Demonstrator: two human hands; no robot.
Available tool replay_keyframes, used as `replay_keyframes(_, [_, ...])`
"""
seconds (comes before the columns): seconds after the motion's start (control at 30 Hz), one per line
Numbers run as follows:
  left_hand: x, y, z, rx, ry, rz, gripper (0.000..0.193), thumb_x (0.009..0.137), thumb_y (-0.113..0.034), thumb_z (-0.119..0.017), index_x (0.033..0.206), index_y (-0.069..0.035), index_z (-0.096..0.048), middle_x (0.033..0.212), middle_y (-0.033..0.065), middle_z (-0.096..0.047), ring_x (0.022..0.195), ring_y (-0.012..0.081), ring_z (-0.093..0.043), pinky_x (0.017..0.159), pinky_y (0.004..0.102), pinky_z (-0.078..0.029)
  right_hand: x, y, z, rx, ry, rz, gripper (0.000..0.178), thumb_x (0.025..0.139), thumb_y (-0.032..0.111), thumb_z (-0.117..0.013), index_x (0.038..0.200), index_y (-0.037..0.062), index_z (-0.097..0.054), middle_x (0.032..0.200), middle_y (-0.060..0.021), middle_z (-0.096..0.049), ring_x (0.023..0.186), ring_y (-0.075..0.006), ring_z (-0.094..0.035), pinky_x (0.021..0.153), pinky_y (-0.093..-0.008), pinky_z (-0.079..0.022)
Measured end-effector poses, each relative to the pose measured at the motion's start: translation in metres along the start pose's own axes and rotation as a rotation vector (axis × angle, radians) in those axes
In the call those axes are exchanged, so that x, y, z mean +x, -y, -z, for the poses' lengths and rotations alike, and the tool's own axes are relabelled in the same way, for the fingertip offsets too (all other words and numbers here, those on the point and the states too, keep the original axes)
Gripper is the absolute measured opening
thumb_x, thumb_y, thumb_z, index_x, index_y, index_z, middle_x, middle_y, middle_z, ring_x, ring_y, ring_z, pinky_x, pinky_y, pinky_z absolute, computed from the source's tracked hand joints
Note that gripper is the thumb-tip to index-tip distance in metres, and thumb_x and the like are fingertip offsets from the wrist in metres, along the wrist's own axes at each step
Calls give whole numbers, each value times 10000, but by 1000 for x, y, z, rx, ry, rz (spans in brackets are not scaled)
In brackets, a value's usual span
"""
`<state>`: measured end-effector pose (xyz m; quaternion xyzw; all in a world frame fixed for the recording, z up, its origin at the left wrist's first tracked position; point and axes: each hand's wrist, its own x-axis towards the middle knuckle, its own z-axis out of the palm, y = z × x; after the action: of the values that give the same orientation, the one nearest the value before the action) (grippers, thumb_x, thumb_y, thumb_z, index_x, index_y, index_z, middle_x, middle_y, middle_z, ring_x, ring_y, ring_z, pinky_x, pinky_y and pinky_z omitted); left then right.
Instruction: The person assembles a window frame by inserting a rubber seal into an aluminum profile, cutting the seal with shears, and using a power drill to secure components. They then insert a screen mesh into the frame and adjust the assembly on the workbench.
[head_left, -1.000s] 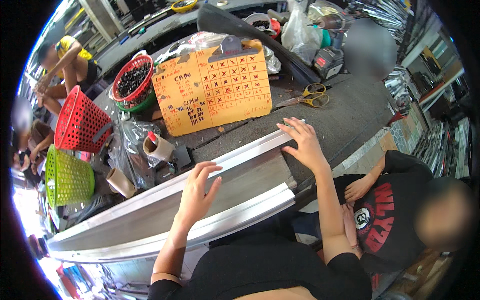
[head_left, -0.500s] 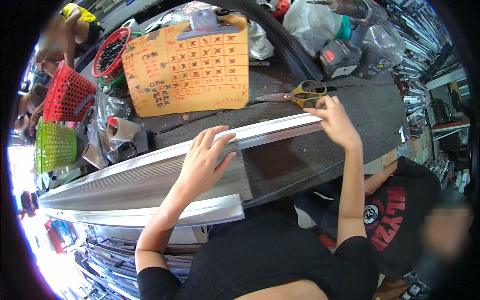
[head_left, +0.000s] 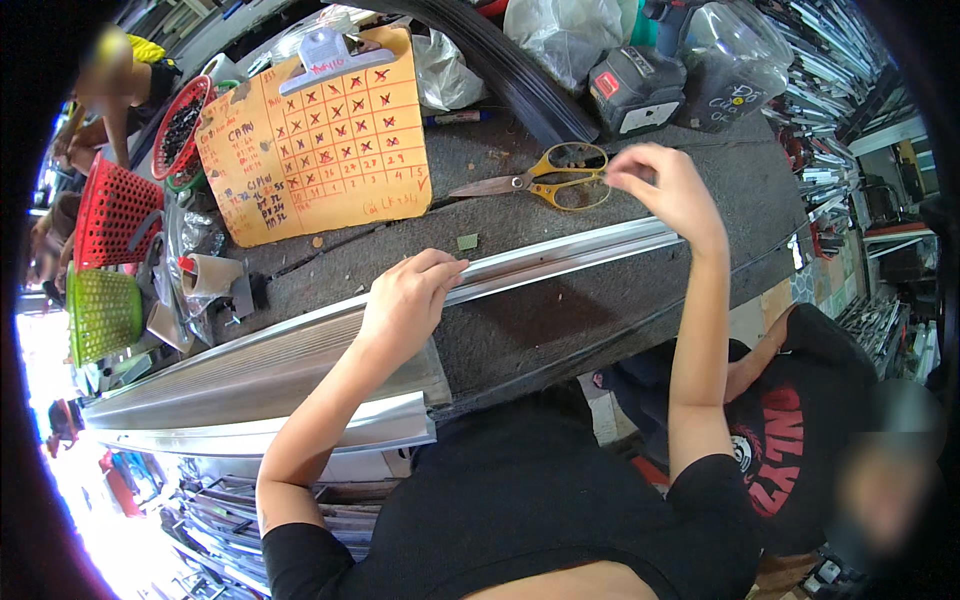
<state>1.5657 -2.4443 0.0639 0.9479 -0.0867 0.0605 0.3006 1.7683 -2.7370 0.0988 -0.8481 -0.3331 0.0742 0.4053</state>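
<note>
My left hand (head_left: pixel 405 303) is closed on a long silver metal profile (head_left: pixel 565 262), fingers and thumb gripping it partway along. The profile runs from the far left to beneath my right wrist, a channel showing along its length. Held above the bench, my right hand (head_left: pixel 665 195) is off the profile, its fingers curled together beside the handles of yellow-handled scissors (head_left: pixel 522 184). Whether anything is in those fingertips cannot be made out. A small green piece (head_left: pixel 467 242) lies just beyond the profile. Under my left forearm are a ribbed metal panel (head_left: pixel 290 352) and another silver profile (head_left: pixel 385 420).
A clipboard with an orange sheet (head_left: pixel 320 140) lies beyond my left hand. Red (head_left: pixel 118 212) and green (head_left: pixel 105 312) baskets stand far left. A battery tool (head_left: pixel 638 90) and black rubber strips (head_left: pixel 520 75) are at the back. Another person (head_left: pixel 800 430) sits close on the right.
My right hand has let go of the profile's end and lifted toward the scissors. The profile has turned, showing its channel, and reaches further right. My left hand has closed on it.
</note>
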Motion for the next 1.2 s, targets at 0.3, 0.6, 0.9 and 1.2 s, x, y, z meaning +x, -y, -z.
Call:
replay_keyframes(0.3, [-2, 1, -1, 35, -20, -1, 189, 896, -66, -655, 1061, -69, -745, 999, 76, -714, 800, 281, -710, 712, 376, -569, 36, -14, -35, -630, 141, 187, 248, 841, 111, -711, 1039, 0, -612, 1035, -160, -675, 970, -350, -653, 875, -447, -525])
replay_keyframes(0.6, [-1, 11, -2, -114, -90, 80, 217, 896, -137, -711, 991, -32, -547, 911, 122, -648, 841, 335, -701, 676, 428, -552, -114, 90, -35, 889, -527, 218, 509, 1044, 480, -402, 1147, 15, -582, 794, -68, -624, 578, -133, -590, 489, -230, -462])
replay_keyframes(0.9, [2, 23, -8, -197, -118, 102, 259, 882, 12, -695, 1010, -6, -471, 980, 142, -577, 779, 313, -666, 672, 374, -572, -188, 129, -82, 909, -487, -107, 255, 977, 242, -623, 863, 59, -486, 588, -14, -477, 422, -85, -429, 388, -222, -356])
replay_keyframes(1.2, [-2, -28, 4, -5, -419, -250, 535, 887, -333, -727, 1299, -68, -513, 1309, 150, -554, 1269, 347, -528, 1053, 469, -423, -157, 133, -81, 202, 63, -527, 231, 898, 103, -729, 1020, -76, -648, 792, -91, -717, 674, -146, -689, 606, -284, -514])
